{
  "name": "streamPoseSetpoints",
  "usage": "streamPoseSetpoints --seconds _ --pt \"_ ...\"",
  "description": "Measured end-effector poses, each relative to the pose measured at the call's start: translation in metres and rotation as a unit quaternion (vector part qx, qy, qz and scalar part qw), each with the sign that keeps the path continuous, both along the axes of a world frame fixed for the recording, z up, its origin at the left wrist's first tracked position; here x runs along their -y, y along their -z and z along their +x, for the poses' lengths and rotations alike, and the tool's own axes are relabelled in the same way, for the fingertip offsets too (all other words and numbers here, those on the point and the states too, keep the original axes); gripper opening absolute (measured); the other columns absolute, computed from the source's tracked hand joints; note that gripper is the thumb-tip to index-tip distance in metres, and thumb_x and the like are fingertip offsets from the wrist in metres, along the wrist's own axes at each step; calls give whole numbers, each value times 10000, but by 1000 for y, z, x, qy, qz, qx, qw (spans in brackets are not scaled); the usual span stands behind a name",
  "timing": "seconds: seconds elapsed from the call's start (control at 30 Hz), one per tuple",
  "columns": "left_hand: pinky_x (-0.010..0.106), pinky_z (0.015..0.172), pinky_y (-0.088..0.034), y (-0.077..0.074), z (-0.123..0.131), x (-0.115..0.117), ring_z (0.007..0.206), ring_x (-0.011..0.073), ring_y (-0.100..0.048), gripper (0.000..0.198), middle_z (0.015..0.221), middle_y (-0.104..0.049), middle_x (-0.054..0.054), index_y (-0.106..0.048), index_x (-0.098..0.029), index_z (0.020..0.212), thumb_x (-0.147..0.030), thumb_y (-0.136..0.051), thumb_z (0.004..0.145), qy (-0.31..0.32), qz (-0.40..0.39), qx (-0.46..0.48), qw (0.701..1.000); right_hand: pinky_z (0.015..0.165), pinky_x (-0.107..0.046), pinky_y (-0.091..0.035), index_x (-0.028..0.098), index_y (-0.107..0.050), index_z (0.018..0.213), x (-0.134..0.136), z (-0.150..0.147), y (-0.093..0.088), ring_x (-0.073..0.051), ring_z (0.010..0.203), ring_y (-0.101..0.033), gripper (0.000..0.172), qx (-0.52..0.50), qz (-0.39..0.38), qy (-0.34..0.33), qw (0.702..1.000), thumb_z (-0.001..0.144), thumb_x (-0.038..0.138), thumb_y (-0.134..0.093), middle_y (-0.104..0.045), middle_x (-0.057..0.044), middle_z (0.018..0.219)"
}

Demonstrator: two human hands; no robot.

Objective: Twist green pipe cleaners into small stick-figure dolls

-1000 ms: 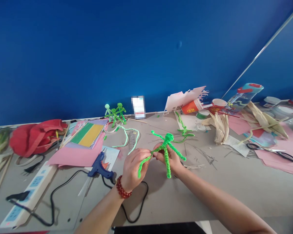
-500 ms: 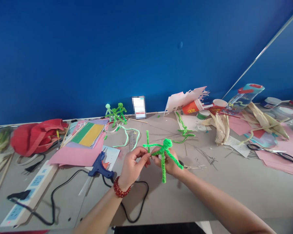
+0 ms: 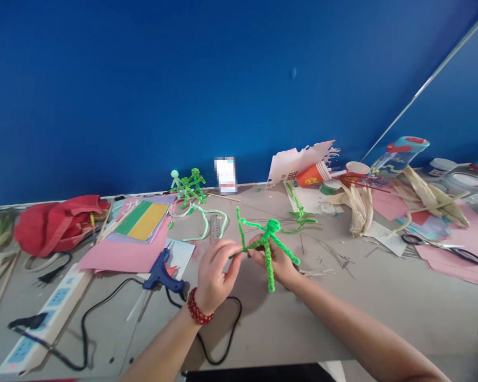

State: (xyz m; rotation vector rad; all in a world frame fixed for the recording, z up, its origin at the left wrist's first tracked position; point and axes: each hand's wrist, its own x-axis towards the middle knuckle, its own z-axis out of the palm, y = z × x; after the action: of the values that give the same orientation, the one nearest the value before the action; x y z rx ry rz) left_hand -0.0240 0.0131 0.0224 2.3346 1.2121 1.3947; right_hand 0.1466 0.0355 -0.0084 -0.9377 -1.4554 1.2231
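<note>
A bright green pipe-cleaner figure point(image 3: 269, 241) hangs above the grey table point(image 3: 382, 307), held between both hands. My right hand point(image 3: 276, 261) is closed round the figure's twisted body. My left hand point(image 3: 214, 275), with a red bead bracelet at the wrist, pinches a loose green strand of the figure that bends up to the left of its looped head. One twisted leg hangs straight down below my right hand, and another limb sticks out to the right.
A blue glue gun point(image 3: 161, 275) with a black cable lies left of my hands, next to a power strip point(image 3: 43, 329). Pink paper point(image 3: 125, 254), a red cloth point(image 3: 58, 222), finished green figures point(image 3: 188, 187), scissors point(image 3: 442, 246), dried husks point(image 3: 358, 208) and cups point(image 3: 314, 174) crowd the back.
My left hand has twisted the loose strand from hanging down-left to pointing up beside the head. The figure shifted slightly in my right hand.
</note>
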Motion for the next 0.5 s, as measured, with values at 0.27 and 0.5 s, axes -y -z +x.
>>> streamPoseSetpoints --seconds 0.27,0.5 --pt "416 917 -482 2 -2 -8 1056 239 -573 340 1129 -641 100 -604 -219 1135 -51 -571 841 -4 47 -92 995 612 -273 -492 210 -611 822 3 1 -4 -168 683 -620 246 -64 -63 -27 996 754 419 -721 -643 -13 724" --pt "399 916 -488 0 -2 -8 1032 221 -582 306 1062 -685 69 -625 -223 1107 -64 -580 850 21 25 -46 998 576 -271 -487 212 -632 838 3 1 -2 -167 652 -605 215 -33 -21 -10 999 774 404 -702 -647 -17 716"
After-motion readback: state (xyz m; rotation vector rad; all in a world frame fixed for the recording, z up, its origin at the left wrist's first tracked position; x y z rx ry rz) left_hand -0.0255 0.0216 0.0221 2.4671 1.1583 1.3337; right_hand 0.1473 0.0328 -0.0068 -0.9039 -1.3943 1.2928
